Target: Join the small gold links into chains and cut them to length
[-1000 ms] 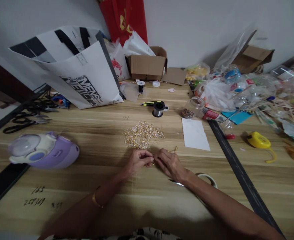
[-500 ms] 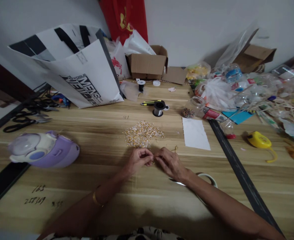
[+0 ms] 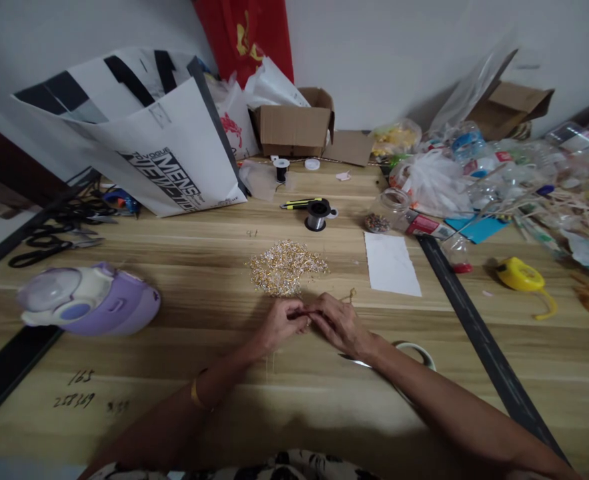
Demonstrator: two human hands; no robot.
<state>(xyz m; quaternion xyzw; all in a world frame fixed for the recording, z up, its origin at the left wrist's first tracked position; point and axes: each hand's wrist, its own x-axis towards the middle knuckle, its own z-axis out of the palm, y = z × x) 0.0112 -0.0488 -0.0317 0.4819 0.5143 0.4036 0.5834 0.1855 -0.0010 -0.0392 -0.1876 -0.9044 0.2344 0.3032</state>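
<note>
My left hand (image 3: 280, 325) and my right hand (image 3: 338, 323) meet at the fingertips, just in front of a pile of small gold and silver beads (image 3: 287, 267). Both hands are closed in a pinch. Whatever lies between the fingers is too small to make out, though a tiny gold glint shows by the left fingertips. Thin pale strands hang below my left hand. A small gold twisted piece (image 3: 350, 294) lies on the wooden table (image 3: 199, 267) behind my right hand.
A spool of silver wire (image 3: 317, 215), a yellow cutter (image 3: 301, 203) and white paper (image 3: 392, 264) lie beyond the beads. A purple bottle (image 3: 119, 303) is at left. Tape (image 3: 427, 357) and a blade lie by my right forearm. A yellow tape measure (image 3: 519, 274) sits at right.
The fingertips of both hands have drawn closer together and now touch. The view has shifted very slightly; the beads and other objects stay where they were.
</note>
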